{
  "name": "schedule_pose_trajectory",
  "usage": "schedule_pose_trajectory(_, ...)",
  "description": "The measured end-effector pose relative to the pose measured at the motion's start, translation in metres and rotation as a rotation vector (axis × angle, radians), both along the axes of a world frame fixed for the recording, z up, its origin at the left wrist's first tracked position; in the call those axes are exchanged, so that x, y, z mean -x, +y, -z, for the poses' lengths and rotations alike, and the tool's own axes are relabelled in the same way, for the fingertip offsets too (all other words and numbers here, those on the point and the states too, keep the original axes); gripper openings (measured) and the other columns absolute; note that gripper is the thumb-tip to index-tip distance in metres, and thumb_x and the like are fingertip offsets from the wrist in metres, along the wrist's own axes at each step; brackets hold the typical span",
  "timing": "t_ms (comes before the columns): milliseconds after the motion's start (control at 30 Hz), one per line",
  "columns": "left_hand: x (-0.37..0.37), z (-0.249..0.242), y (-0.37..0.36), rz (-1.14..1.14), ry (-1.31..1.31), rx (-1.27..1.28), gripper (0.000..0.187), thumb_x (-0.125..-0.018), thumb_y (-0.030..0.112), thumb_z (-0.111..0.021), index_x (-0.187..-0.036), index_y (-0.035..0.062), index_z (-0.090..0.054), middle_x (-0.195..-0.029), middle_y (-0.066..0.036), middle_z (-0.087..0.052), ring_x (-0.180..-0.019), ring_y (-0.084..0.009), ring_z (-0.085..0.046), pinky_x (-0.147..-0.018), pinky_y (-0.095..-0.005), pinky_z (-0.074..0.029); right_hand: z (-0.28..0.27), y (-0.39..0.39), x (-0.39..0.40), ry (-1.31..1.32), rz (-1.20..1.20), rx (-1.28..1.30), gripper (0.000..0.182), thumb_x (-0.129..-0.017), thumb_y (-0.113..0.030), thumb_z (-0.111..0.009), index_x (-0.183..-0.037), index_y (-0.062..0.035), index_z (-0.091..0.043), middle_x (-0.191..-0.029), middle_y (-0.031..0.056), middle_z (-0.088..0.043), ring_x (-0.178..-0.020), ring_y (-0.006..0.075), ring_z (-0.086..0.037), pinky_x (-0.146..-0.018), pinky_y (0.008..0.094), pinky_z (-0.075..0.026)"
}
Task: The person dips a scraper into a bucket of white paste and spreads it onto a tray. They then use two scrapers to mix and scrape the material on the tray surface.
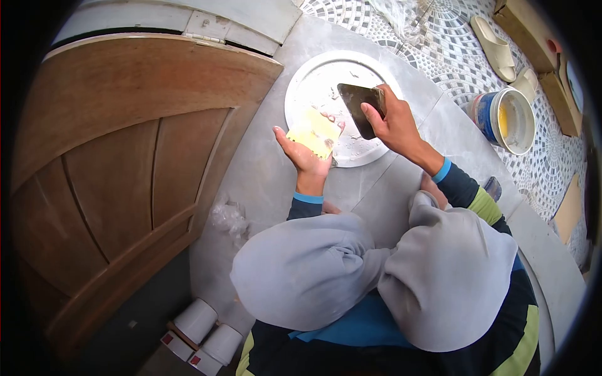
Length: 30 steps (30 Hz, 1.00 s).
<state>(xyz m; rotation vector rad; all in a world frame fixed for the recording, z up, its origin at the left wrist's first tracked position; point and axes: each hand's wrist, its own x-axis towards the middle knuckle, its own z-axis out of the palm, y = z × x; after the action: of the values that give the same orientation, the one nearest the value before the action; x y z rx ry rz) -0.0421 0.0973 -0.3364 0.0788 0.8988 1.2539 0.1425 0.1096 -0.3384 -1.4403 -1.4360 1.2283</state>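
Observation:
My left hand [308, 158] is turned palm up and supports a yellow, flat, notched spreader [313, 133]; its thumb stands out to the side. Whitish smears lie on the spreader. My right hand [395, 122] grips a dark, flat, four-cornered plate [360, 106], thumb on top and the other fingers mostly hidden behind it. The plate is tilted, close to the spreader but apart from it. Below both hands lies a round white lid [301, 75] with a raised rim, scattered with wet-looking smears and small crumbs.
A wooden door [113, 138] stands at the left. Crumpled clear plastic [229, 218] lies by it. To the right are a paint bucket [517, 125] with yellow inside, beige sandals [492, 47] and cardboard [567, 210]. White pots [195, 319] stand at the lower left.

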Motion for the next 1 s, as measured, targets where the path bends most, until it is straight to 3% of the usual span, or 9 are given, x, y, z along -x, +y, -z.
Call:
schedule_pose_trajectory(100, -0.005, 0.002, 0.001, -0.045, 0.124, -0.028, 0.088, -0.084, 0.070, -0.022, -0.131, -0.0016, -0.040, -0.122, -0.018, -0.049, -0.109, -0.0324, -0.049, -0.100, -0.0488, -0.036, -0.015, -0.036, 0.026, -0.230, -0.108, -0.529, 0.024, -0.075, -0.005, -0.060, -0.100, -0.0046, -0.057, -0.091, 0.0080, -0.063, -0.070, 0.0247, -0.063, -0.052, 0.0366, -0.048)
schedule_pose_trajectory(300, -0.006, 0.005, 0.000, -0.071, 0.321, -0.066, 0.086, -0.086, 0.068, -0.017, -0.126, -0.0037, -0.044, -0.121, -0.017, -0.050, -0.109, -0.0311, -0.049, -0.098, -0.0432, -0.038, -0.005, -0.062, 0.054, -0.598, -0.358, -0.480, 0.046, -0.068, -0.002, -0.060, -0.112, 0.0055, -0.049, -0.097, 0.0140, -0.054, -0.069, 0.0255, -0.056, -0.051, 0.0358, -0.049)
schedule_pose_trajectory(467, -0.014, 0.001, 0.003, -0.125, 0.391, -0.068, 0.082, -0.089, 0.065, -0.016, -0.125, -0.0037, -0.045, -0.117, -0.019, -0.052, -0.107, -0.0293, -0.051, -0.097, -0.0393, -0.039, 0.000, -0.034, 0.046, -0.690, -0.425, -0.267, 0.040, -0.070, -0.002, -0.060, -0.108, 0.0046, -0.050, -0.095, 0.0142, -0.054, -0.073, 0.0282, -0.059, -0.051, 0.0380, -0.048)
schedule_pose_trajectory(533, -0.005, -0.002, -0.001, -0.115, 0.273, -0.089, 0.076, -0.091, 0.061, -0.023, -0.123, -0.0033, -0.047, -0.115, -0.018, -0.055, -0.103, -0.0272, -0.055, -0.094, -0.0395, -0.042, -0.011, -0.042, 0.043, -0.542, -0.284, -0.392, 0.028, -0.070, -0.008, -0.061, -0.095, 0.0037, -0.054, -0.084, 0.0131, -0.054, -0.071, 0.0265, -0.060, -0.051, 0.0357, -0.049)
schedule_pose_trajectory(667, 0.013, 0.022, 0.000, 0.065, 0.406, -0.123, 0.057, -0.095, 0.048, -0.036, -0.119, -0.0021, -0.049, -0.115, -0.015, -0.056, -0.102, -0.0242, -0.057, -0.091, -0.0383, -0.045, -0.018, -0.032, 0.019, -0.109, -0.063, -0.184, 0.015, -0.080, -0.009, -0.054, -0.092, 0.0014, -0.057, -0.083, 0.0167, -0.058, -0.070, 0.0330, -0.059, -0.060, 0.0417, -0.047)
schedule_pose_trajectory(700, 0.013, 0.024, 0.000, 0.041, 0.321, -0.096, 0.043, -0.093, 0.034, -0.045, -0.117, -0.0007, -0.048, -0.111, -0.013, -0.057, -0.100, -0.0228, -0.057, -0.089, -0.0359, -0.046, -0.018, -0.027, 0.007, -0.036, -0.042, 0.066, 0.017, -0.085, -0.012, -0.051, -0.093, 0.0021, -0.057, -0.077, 0.0188, -0.057, -0.068, 0.0356, -0.057, -0.061, 0.0415, -0.045)
schedule_pose_trajectory(733, 0.011, 0.026, -0.002, 0.021, 0.235, -0.066, 0.033, -0.091, 0.021, -0.054, -0.116, 0.0007, -0.047, -0.108, -0.011, -0.058, -0.099, -0.0213, -0.058, -0.087, -0.0335, -0.047, -0.014, -0.024, 0.003, -0.066, 0.007, 0.032, 0.020, -0.086, -0.015, -0.052, -0.094, 0.0021, -0.056, -0.073, 0.0185, -0.058, -0.067, 0.0362, -0.057, -0.062, 0.0402, -0.045)
schedule_pose_trajectory(867, -0.005, 0.040, -0.008, 0.016, 0.165, 0.036, 0.016, -0.095, 0.019, -0.047, -0.103, 0.0069, -0.053, -0.096, -0.006, -0.056, -0.093, -0.0138, -0.057, -0.082, -0.0267, -0.047, -0.015, -0.045, 0.025, -0.007, -0.131, -0.108, 0.018, -0.083, -0.011, -0.054, -0.097, 0.0007, -0.055, -0.084, 0.0188, -0.057, -0.074, 0.0377, -0.059, -0.063, 0.0445, -0.046)
schedule_pose_trajectory(1000, -0.014, 0.039, -0.012, 0.179, 0.342, -0.011, 0.055, -0.098, 0.042, -0.030, -0.131, -0.0005, -0.043, -0.126, -0.015, -0.050, -0.112, -0.0236, -0.051, -0.097, -0.0362, -0.040, -0.017, -0.048, 0.037, -0.156, -0.223, -0.159, 0.022, -0.080, -0.008, -0.055, -0.100, -0.0003, -0.052, -0.091, 0.0188, -0.057, -0.075, 0.0386, -0.059, -0.063, 0.0467, -0.047)
